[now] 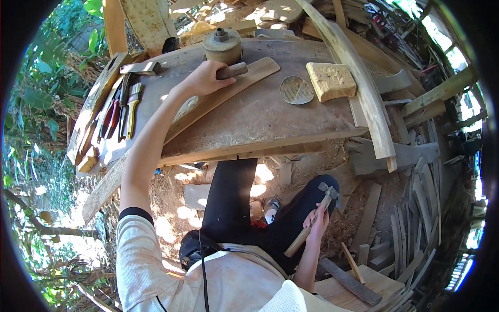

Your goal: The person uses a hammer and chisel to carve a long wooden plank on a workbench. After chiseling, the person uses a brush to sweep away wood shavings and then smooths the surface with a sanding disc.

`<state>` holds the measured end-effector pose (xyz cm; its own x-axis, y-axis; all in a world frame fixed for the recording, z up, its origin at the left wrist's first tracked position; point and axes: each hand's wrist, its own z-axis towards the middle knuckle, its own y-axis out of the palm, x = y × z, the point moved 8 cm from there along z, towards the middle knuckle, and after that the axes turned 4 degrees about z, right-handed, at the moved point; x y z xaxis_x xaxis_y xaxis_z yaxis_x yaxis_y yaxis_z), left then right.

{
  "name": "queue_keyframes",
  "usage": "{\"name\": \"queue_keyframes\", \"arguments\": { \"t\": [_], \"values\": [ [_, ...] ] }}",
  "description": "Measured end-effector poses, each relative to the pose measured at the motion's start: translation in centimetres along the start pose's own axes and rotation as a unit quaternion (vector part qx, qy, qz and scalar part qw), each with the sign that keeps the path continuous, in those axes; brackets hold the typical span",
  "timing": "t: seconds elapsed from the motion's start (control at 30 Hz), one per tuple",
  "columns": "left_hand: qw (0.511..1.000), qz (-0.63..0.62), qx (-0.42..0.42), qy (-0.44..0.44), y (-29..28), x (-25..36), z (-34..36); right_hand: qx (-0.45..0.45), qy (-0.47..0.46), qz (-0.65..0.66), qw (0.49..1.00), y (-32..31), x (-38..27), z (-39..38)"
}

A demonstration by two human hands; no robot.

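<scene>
The person's left hand [204, 78] wraps a dark stubby tool handle [232, 70] on a flat curved wooden piece [228, 88] near the weathered grey worktop's [260, 119] far edge, its working end hidden, while the right hand [318, 221] grips a wooden-handled hammer [312, 221] below the near edge.

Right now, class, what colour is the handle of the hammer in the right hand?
Pale wooden tan handle, head view.
</scene>
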<state>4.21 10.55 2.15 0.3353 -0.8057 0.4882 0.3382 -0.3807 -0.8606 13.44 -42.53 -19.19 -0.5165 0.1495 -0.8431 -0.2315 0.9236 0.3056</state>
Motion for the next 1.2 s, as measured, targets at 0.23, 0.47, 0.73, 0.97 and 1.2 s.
{"name": "queue_keyframes", "arguments": {
  "t": [0.23,0.47,0.73,0.97,1.2],
  "values": [
    [0.995,0.071,0.063,0.006,-0.2,0.9,-0.5,0.003,0.008,0.020,1.000,-0.5,0.2,0.1],
    [0.985,0.122,0.108,0.049,0.1,1.8,-0.9,-0.007,0.008,0.032,0.999,0.1,-0.2,0.0],
    [0.997,0.029,0.060,0.025,-0.9,0.4,0.5,-0.006,0.006,0.050,0.999,0.0,-0.5,-0.4],
    [0.998,0.017,0.044,0.030,-0.9,-0.2,0.5,-0.002,0.005,0.043,0.999,0.0,-0.5,-0.5],
    [0.998,0.045,0.037,0.013,-0.3,0.1,0.3,0.010,0.017,0.032,0.999,0.0,-0.3,-0.4]
  ]
}}
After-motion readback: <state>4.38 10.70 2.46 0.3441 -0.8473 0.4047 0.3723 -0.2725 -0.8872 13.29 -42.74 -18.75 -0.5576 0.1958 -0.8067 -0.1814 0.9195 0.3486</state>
